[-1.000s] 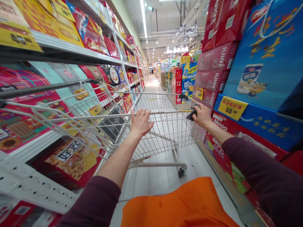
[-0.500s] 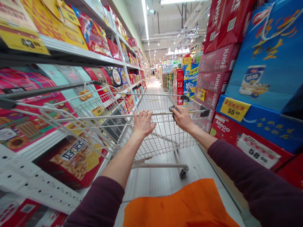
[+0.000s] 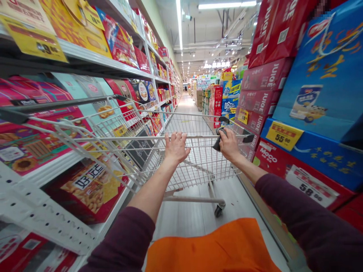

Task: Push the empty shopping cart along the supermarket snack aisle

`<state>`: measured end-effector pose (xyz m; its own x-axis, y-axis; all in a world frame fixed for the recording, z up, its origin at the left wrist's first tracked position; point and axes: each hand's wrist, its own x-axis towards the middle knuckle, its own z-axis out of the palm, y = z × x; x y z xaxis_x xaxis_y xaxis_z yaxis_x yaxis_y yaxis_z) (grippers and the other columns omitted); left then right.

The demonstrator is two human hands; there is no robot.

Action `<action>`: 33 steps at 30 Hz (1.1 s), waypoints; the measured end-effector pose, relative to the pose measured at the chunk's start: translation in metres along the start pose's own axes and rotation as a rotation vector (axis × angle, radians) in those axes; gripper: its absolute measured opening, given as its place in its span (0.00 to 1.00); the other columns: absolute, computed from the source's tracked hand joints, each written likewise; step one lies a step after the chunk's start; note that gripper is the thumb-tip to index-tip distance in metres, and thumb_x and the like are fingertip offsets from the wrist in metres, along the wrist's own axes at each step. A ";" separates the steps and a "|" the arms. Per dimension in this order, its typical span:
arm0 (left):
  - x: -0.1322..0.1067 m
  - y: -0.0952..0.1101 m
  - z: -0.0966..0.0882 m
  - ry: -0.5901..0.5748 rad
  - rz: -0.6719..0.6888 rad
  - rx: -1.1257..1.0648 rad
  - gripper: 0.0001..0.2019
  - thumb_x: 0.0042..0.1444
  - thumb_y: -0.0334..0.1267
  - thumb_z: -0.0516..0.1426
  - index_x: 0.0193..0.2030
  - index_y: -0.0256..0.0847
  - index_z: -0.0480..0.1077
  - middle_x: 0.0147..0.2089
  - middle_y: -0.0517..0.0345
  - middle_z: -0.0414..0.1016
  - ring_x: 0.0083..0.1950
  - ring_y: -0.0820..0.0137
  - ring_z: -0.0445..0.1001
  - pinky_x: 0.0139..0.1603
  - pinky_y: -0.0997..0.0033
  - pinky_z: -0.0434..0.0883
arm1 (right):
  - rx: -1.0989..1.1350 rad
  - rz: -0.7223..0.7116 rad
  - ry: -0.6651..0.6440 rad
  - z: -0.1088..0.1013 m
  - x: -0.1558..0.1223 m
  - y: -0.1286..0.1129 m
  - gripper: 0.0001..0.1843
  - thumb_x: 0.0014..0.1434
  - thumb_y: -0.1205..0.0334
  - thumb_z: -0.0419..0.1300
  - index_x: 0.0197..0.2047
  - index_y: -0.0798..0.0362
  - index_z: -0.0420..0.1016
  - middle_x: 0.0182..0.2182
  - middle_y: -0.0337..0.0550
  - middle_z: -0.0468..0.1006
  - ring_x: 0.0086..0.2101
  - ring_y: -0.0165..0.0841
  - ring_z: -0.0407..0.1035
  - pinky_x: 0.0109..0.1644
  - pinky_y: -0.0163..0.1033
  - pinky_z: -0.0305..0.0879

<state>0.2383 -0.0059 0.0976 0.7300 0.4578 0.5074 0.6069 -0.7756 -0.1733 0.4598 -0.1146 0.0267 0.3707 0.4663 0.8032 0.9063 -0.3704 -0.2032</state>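
Both my hands rest on the grey handle of a wire shopping cart (image 3: 195,136), seen from behind. My left hand (image 3: 176,148) curls over the bar left of centre. My right hand (image 3: 229,144) grips the bar further right, with a dark soft piece, possibly a cloth (image 3: 217,142), bunched under its thumb side. Maroon sleeves cover both forearms up to the wrists. The cart basket holds nothing that I can see. An orange cloth or apron (image 3: 212,247) fills the bottom of the view, just behind the cart.
Shelves of red and yellow boxed snacks (image 3: 85,53) run along the left. Stacked red juice cartons (image 3: 266,71) and blue gift boxes (image 3: 320,79) stand close on the right, with a yellow price tag (image 3: 283,135). The tiled aisle floor (image 3: 187,105) runs ahead.
My right hand slid left along the handle, then partly back to the right, carrying the dark piece with it. The shelves have shifted slightly in view, and the left hand stays on the bar.
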 end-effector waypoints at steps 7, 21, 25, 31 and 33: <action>-0.003 -0.004 -0.003 -0.008 0.044 0.011 0.31 0.56 0.45 0.55 0.66 0.41 0.58 0.68 0.46 0.62 0.69 0.53 0.56 0.71 0.42 0.44 | 0.124 -0.241 -0.010 0.009 0.004 -0.079 0.26 0.60 0.69 0.48 0.60 0.55 0.68 0.62 0.54 0.65 0.62 0.47 0.54 0.64 0.58 0.55; -0.013 -0.028 -0.004 0.022 -0.020 0.013 0.30 0.55 0.41 0.56 0.65 0.42 0.59 0.68 0.46 0.61 0.70 0.52 0.54 0.71 0.39 0.42 | 0.096 -0.186 0.022 0.010 0.005 -0.051 0.23 0.62 0.68 0.48 0.58 0.59 0.70 0.58 0.58 0.68 0.59 0.47 0.58 0.62 0.56 0.57; -0.014 -0.026 -0.003 0.031 -0.020 0.015 0.30 0.55 0.42 0.56 0.65 0.41 0.59 0.68 0.46 0.61 0.70 0.52 0.54 0.71 0.39 0.42 | 0.121 -0.256 0.002 0.019 0.011 -0.091 0.24 0.62 0.70 0.48 0.59 0.56 0.69 0.59 0.55 0.68 0.60 0.46 0.57 0.64 0.54 0.55; -0.018 -0.041 -0.009 -0.004 0.011 0.043 0.29 0.55 0.40 0.54 0.65 0.41 0.58 0.68 0.46 0.61 0.70 0.54 0.55 0.71 0.40 0.43 | 0.102 -0.326 -0.003 0.018 0.016 -0.097 0.22 0.64 0.68 0.47 0.57 0.50 0.71 0.56 0.51 0.72 0.53 0.44 0.63 0.61 0.55 0.57; -0.020 -0.049 -0.011 0.014 -0.020 0.044 0.30 0.55 0.40 0.54 0.65 0.41 0.58 0.68 0.45 0.62 0.70 0.53 0.55 0.71 0.40 0.43 | 0.084 -0.344 -0.012 0.015 0.015 -0.082 0.21 0.64 0.66 0.48 0.57 0.50 0.70 0.55 0.51 0.72 0.51 0.44 0.64 0.60 0.56 0.57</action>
<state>0.1904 0.0184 0.1049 0.7133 0.4670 0.5226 0.6349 -0.7464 -0.1995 0.3941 -0.0646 0.0471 0.0431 0.5618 0.8262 0.9919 -0.1228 0.0317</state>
